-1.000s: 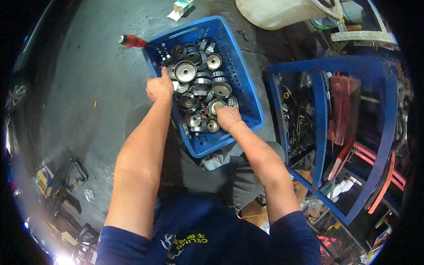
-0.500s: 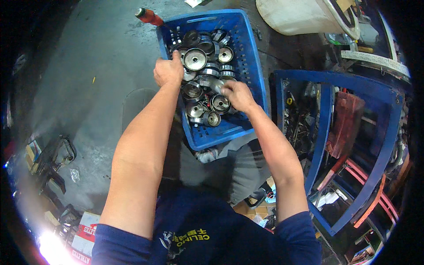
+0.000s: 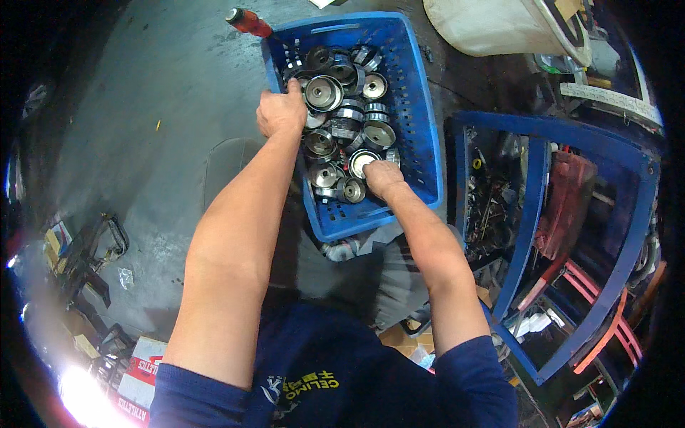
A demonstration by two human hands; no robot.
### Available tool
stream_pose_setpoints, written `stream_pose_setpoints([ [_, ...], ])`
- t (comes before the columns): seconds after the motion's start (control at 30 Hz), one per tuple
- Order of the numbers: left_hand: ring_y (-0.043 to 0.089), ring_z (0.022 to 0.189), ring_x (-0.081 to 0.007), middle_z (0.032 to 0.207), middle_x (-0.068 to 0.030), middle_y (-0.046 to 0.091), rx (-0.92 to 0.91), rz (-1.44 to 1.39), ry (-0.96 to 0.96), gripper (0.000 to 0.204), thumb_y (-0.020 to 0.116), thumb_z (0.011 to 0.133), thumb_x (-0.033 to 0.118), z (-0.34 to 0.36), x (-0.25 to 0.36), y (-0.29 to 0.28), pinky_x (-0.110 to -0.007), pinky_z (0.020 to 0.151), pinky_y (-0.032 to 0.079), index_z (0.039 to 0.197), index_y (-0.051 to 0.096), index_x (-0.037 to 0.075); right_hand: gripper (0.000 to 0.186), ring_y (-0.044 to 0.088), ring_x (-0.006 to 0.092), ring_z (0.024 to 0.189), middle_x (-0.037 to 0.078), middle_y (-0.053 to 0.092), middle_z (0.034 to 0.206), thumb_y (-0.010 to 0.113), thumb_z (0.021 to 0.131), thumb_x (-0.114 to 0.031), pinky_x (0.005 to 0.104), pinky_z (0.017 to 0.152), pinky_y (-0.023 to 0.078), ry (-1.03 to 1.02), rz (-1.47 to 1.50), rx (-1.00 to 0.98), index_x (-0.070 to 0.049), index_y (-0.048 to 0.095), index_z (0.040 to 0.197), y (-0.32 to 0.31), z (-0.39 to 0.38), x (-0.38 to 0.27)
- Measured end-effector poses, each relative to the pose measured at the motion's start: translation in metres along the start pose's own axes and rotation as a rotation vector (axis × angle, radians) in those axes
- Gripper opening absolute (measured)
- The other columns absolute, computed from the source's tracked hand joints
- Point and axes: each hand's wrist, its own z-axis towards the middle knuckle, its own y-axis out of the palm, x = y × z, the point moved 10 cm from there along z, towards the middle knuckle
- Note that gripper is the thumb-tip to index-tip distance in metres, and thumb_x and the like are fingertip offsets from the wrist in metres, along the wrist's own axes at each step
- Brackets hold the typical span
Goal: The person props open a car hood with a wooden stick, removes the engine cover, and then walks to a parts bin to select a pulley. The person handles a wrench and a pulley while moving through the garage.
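A blue plastic basket (image 3: 422, 107) holds a heap of round metal cups with central holes, which look like cup-style oil filter wrenches (image 3: 323, 93). My left hand (image 3: 280, 112) is closed over the basket's left rim, its thumb beside one of the larger cups; the fingertips are hidden. At the near right of the heap my right hand (image 3: 384, 178) grips the edge of a shiny oil filter wrench (image 3: 363, 163), whose hollow side faces up. Another wide cup (image 3: 379, 134) lies just beyond that hand.
A red-handled tool (image 3: 250, 23) sticks out over the basket's far left corner. To the right stands a blue metal frame (image 3: 528, 207) with a dark red piece (image 3: 566, 203) inside it. A whitish tub (image 3: 492, 25) sits at the far right. Cartons (image 3: 139, 374) lie at the near left.
My right hand has moved toward me and down onto the shiny cup. A wide cup now shows where that hand was. My left hand stays at the rim.
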Motion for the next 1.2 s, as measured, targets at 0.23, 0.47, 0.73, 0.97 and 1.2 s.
stream_pose_setpoints([
  [0.23, 0.066, 0.116, -0.0446, 0.120, -0.0285, 0.070, 0.007, -0.027, 0.011, 0.068, 0.070, 0.086, 0.057, 0.000, -0.001, 0.002, -0.050, 0.100, 0.050, 0.118, 0.068, -0.004, 0.028, 0.069, 0.0418, 0.100, 0.021, 0.073, 0.105, 0.068, 0.092, -0.023, 0.0506, 0.086, 0.052, -0.008, 0.601, 0.147, 0.000, 0.069, 0.106, -0.056, -0.006, 0.025],
  [0.47, 0.067, 0.113, -0.0437, 0.117, -0.0260, 0.071, 0.013, -0.004, -0.013, 0.064, 0.071, 0.086, 0.055, 0.000, -0.002, 0.002, -0.053, 0.096, 0.052, 0.118, 0.068, 0.000, 0.023, 0.049, 0.0112, 0.067, -0.001, 0.056, 0.085, 0.066, 0.100, -0.018, 0.0279, 0.063, 0.041, -0.383, 2.363, -0.074, -0.007, 0.062, 0.120, -0.067, -0.045, 0.024],
  [0.73, 0.067, 0.113, -0.0434, 0.117, -0.0261, 0.071, 0.015, 0.004, -0.005, 0.066, 0.072, 0.085, 0.055, 0.004, -0.004, 0.003, -0.052, 0.097, 0.052, 0.121, 0.067, 0.000, 0.037, 0.051, 0.0138, 0.069, 0.001, 0.055, 0.086, 0.066, 0.097, -0.013, 0.0300, 0.064, 0.039, -0.541, 2.750, 0.068, -0.007, 0.058, 0.133, -0.042, -0.065, -0.003],
  [0.97, 0.067, 0.115, -0.0430, 0.120, -0.0263, 0.071, 0.013, -0.013, -0.009, 0.067, 0.073, 0.085, 0.054, 0.004, -0.004, 0.004, -0.052, 0.099, 0.051, 0.124, 0.066, 0.001, 0.027, 0.050, 0.0135, 0.068, 0.001, 0.054, 0.084, 0.072, 0.095, -0.014, 0.0290, 0.063, 0.039, -0.374, 2.724, 0.076, -0.012, 0.063, 0.121, -0.021, -0.058, 0.002],
  [1.2, 0.067, 0.115, -0.0436, 0.120, -0.0269, 0.070, -0.024, -0.050, -0.010, 0.067, 0.072, 0.084, 0.054, 0.003, -0.004, 0.005, -0.052, 0.098, 0.051, 0.124, 0.066, 0.000, 0.022, 0.049, 0.0136, 0.068, 0.001, 0.055, 0.084, 0.072, 0.096, -0.016, 0.0287, 0.063, 0.040, -0.431, 2.666, 0.086, -0.014, 0.064, 0.117, -0.024, -0.057, 0.003],
])
